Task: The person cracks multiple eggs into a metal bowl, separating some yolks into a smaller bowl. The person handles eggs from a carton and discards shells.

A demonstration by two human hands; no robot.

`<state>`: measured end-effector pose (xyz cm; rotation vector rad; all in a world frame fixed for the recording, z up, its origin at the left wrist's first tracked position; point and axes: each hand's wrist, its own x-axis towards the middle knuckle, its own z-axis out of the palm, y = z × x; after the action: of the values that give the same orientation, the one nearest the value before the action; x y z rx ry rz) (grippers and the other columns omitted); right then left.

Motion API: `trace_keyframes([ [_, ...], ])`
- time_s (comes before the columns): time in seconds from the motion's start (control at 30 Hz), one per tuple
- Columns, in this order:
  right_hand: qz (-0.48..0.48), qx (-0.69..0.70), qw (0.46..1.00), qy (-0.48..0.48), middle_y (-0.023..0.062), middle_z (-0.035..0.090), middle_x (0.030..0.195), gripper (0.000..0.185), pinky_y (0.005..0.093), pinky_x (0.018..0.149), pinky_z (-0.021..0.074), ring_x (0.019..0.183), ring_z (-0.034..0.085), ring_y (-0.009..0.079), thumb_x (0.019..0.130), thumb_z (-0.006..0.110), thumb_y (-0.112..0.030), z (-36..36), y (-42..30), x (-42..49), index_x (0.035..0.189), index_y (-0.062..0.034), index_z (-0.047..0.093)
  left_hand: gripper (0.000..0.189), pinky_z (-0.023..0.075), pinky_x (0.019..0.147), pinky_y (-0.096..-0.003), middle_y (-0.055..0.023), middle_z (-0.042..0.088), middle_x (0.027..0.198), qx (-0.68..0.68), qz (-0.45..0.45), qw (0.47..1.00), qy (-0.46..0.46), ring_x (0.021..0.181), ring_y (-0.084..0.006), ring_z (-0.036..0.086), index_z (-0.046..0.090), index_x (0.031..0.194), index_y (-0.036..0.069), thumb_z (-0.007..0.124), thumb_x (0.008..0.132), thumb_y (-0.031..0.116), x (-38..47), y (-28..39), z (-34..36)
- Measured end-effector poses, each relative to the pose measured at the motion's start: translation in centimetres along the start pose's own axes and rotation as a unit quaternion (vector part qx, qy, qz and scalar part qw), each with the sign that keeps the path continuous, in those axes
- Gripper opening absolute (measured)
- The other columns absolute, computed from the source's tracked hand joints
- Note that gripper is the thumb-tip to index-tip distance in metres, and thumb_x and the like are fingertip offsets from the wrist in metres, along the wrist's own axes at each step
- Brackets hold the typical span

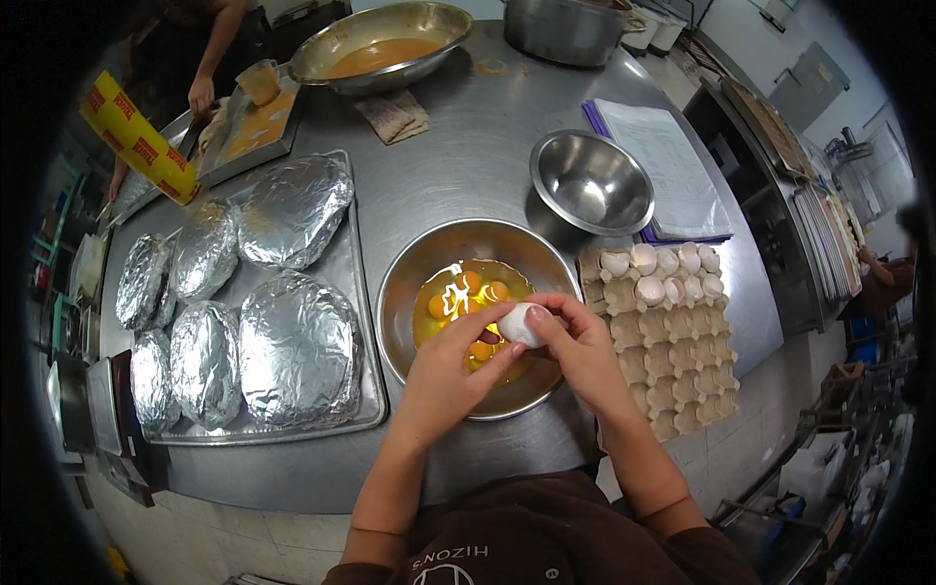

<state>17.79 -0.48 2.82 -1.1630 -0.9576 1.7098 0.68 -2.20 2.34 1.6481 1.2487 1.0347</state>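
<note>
Both hands hold one white egg (523,326) above a large stainless steel bowl (398,292). My left hand (457,365) has thumb and fingertips on the egg's left side; my right hand (585,351) grips it from the right. Several raw yolks (439,306) lie in clear egg white in the bowl below. Right of the bowl is a cardboard egg tray (673,365), with empty white eggshells (649,289) in its far rows. A smaller steel bowl (592,183) stands behind, with nothing visible in it.
Foil-wrapped packages (300,351) fill a metal sheet tray (376,395) at left. Behind are a folded cloth (395,117), a wide bowl of brown liquid (380,55), a large pot (563,33) and papers in plastic (669,161). A co-worker's hand (201,95) is at the far left.
</note>
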Motion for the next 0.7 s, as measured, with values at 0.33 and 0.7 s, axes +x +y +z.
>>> trace_keyframes([
  [0.33,-0.059,-0.036,0.993,-0.093,0.0115,0.059,0.116,0.051,0.0226,0.086,0.0482,0.103,0.059,0.0112,0.089,0.063,-0.007,-0.7,0.8,0.0,0.135,0.0020,0.042,0.045,0.0469,0.091,-0.0290,-0.0109,0.062,0.116,-0.166,-0.072,0.983,-0.039,0.103,-0.0163,0.061,0.050,0.128,-0.002,0.066,0.087,0.008,0.4,-1.5,-0.4],
  [0.7,-0.254,-0.314,0.914,0.036,0.0174,0.066,0.098,0.044,0.0289,0.069,0.0575,0.082,0.069,0.0202,0.078,0.068,-0.009,0.3,1.7,0.3,0.120,-0.0001,0.057,0.039,0.0492,0.085,-0.0261,-0.0111,0.068,0.106,-0.165,-0.116,0.979,-0.025,0.095,-0.0136,0.064,0.057,0.122,0.000,0.067,0.086,0.011,0.6,-2.8,0.4],
])
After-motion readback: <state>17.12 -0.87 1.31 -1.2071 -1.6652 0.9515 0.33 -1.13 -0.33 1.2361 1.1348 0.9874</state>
